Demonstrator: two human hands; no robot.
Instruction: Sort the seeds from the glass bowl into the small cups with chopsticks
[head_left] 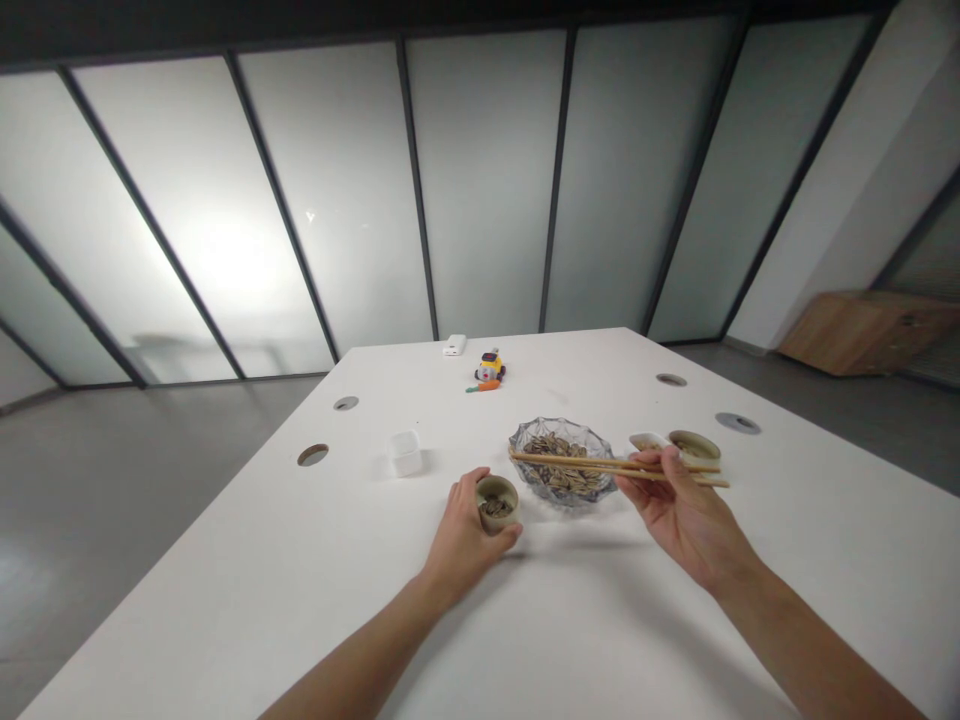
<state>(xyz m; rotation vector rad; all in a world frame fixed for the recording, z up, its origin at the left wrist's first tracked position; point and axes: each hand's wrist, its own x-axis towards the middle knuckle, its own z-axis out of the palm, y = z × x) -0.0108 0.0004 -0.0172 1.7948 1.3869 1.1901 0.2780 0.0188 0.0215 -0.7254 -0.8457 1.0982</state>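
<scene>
My left hand (466, 530) is wrapped round a small beige cup (512, 492), which is tilted toward me and has some sunflower seeds (496, 507) inside. My right hand (686, 512) grips a pair of wooden chopsticks (570, 461). Their tips reach left across a clear glass bowl (597, 438) with a wavy rim. A heap of striped sunflower seeds (559, 480) lies in that bowl. Nothing shows pinched between the chopstick tips. Behind my right hand sit a small white dish (642, 438) and a beige bowl (703, 441), both partly hidden.
A translucent white square container (406, 454) stands on the white table (315, 560), left of the cup. Farther back are a yellow toy car (490, 366), an orange toy carrot (489, 385) and a white box-shaped device (454, 345). Several round holes or covers mark the tabletop's sides.
</scene>
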